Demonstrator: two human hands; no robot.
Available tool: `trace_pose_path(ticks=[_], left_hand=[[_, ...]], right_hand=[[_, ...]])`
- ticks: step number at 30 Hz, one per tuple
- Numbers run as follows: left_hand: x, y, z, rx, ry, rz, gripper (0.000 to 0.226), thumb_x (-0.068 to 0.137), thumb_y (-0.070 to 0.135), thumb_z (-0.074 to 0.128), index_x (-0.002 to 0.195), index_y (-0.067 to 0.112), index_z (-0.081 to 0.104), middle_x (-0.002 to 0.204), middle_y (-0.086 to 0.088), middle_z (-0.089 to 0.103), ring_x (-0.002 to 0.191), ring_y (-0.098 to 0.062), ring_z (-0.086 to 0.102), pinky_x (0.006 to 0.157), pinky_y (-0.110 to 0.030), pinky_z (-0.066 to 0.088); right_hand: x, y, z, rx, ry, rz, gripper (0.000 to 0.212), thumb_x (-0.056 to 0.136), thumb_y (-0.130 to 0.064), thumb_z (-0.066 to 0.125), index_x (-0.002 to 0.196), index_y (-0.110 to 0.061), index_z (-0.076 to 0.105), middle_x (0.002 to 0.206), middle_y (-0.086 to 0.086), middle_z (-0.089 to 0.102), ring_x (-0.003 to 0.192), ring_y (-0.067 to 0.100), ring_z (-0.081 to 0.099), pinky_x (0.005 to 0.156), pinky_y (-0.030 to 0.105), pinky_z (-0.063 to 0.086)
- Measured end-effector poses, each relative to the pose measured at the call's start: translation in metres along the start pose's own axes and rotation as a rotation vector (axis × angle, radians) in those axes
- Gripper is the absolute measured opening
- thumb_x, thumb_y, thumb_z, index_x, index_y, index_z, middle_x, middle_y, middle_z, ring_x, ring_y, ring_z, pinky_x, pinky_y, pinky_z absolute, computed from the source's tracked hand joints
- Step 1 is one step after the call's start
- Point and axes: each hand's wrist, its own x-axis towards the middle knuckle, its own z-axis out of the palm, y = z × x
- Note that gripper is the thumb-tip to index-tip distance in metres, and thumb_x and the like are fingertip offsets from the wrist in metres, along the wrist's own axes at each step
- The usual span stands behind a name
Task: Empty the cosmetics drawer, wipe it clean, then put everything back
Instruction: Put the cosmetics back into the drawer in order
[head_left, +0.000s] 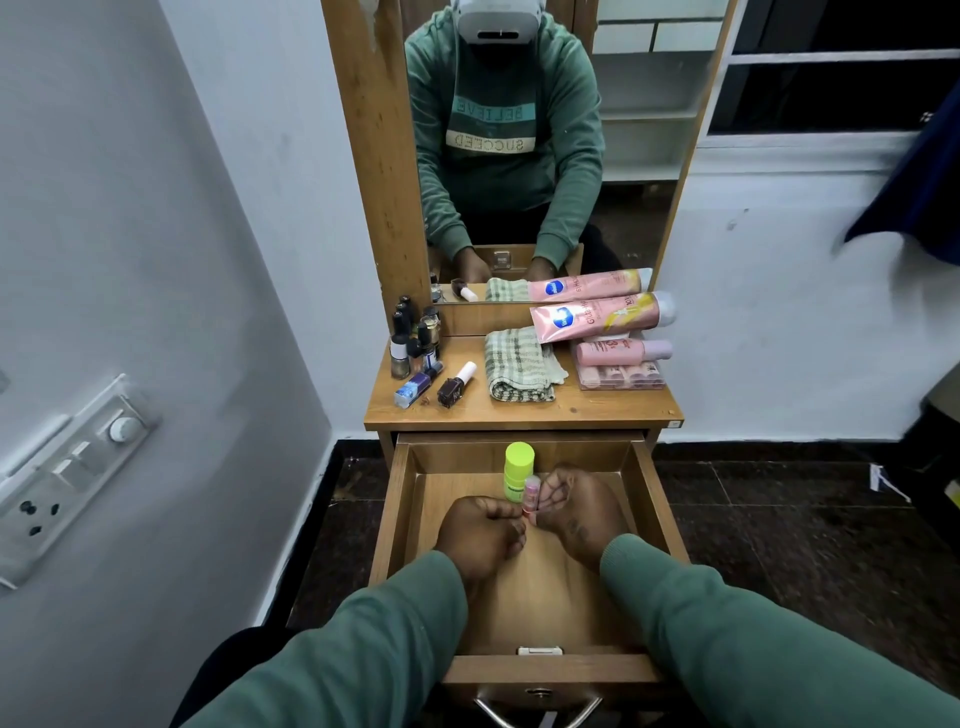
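Note:
The wooden drawer (405, 499) is pulled out below the dresser top. Inside it stands a bottle with a lime-green cap (518, 467) near the back. Just in front of that, my right hand (576, 512) holds a small pink tube (531, 493) upright in curled fingers. My left hand (480, 532) is beside it with fingers curled, its fingertips at the tube's lower end. What the left hand pinches is hidden.
On the dresser top (571, 410) lie a folded checked cloth (519, 364), a cluster of nail polish bottles (415, 338), a dark polish bottle (454, 387), two pink tubes (597, 317) and a clear case (621, 375). A mirror (519, 156) stands behind. A switch panel (67, 467) is on the left wall.

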Motion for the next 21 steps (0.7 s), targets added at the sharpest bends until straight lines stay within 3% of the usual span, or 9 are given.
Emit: trace_pose_path(ticks=[5, 14, 17, 21], left_hand=[[0.0022, -0.003, -0.0008, 0.045, -0.016, 0.017, 0.019, 0.097, -0.004, 0.063, 0.111, 0.005, 0.071, 0.094, -0.018, 0.072, 0.081, -0.021, 0.063, 0.073, -0.024, 0.058], [0.0029, -0.0064, -0.003, 0.154, -0.039, 0.014, 0.033, 0.097, 0.0, 0.063, 0.129, 0.006, 0.067, 0.1, -0.011, 0.073, 0.084, -0.017, 0.064, 0.07, -0.022, 0.055], [0.0007, -0.0028, -0.0016, 0.142, -0.064, 0.009, 0.031, 0.097, -0.008, 0.057, 0.126, 0.001, 0.065, 0.089, -0.013, 0.066, 0.074, -0.019, 0.057, 0.063, -0.023, 0.051], [0.0013, -0.0033, -0.0005, 0.158, -0.056, 0.012, 0.035, 0.096, -0.007, 0.058, 0.13, 0.0, 0.064, 0.084, -0.01, 0.066, 0.074, -0.018, 0.055, 0.065, -0.025, 0.051]], right_hand=[[0.0003, -0.0001, -0.0002, 0.01, 0.009, 0.006, 0.024, 0.075, -0.006, 0.088, 0.08, -0.022, 0.07, 0.08, 0.0, 0.075, 0.082, 0.017, 0.072, 0.085, 0.045, 0.062], [-0.0025, -0.0047, -0.0015, 0.01, 0.025, 0.02, 0.02, 0.077, -0.008, 0.087, 0.082, -0.019, 0.072, 0.081, -0.001, 0.075, 0.082, 0.015, 0.071, 0.085, 0.04, 0.061], [-0.0025, -0.0062, -0.0031, 0.011, 0.027, 0.025, 0.021, 0.076, -0.007, 0.087, 0.082, -0.018, 0.071, 0.08, -0.001, 0.075, 0.081, 0.016, 0.071, 0.084, 0.039, 0.061], [-0.0035, -0.008, -0.005, 0.017, 0.035, 0.041, 0.021, 0.076, -0.005, 0.086, 0.083, -0.017, 0.071, 0.079, 0.0, 0.074, 0.08, 0.016, 0.07, 0.084, 0.039, 0.061]])
